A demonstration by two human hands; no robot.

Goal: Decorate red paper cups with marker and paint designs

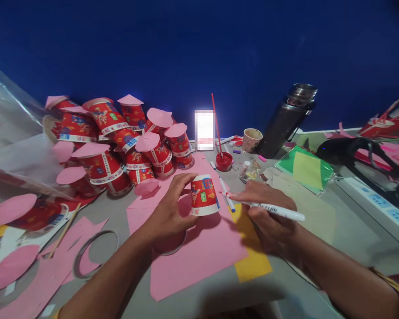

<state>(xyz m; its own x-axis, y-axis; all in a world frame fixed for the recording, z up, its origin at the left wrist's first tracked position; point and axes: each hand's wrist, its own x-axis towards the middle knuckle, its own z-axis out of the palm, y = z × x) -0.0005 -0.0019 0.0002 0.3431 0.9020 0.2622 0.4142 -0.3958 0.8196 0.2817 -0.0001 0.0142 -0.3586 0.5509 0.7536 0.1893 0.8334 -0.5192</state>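
Blue wall (173, 53), 1 red cup (204, 195) held between left fingers (185, 179), 1 white marker (284, 212) gripped by right fingers (240, 195)

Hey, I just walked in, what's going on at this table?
A person's left hand holds a red paper cup above a pink sheet. Their right hand grips a white marker, with one end towards the cup. More red cups, many with pink paper tops, are piled to the left.
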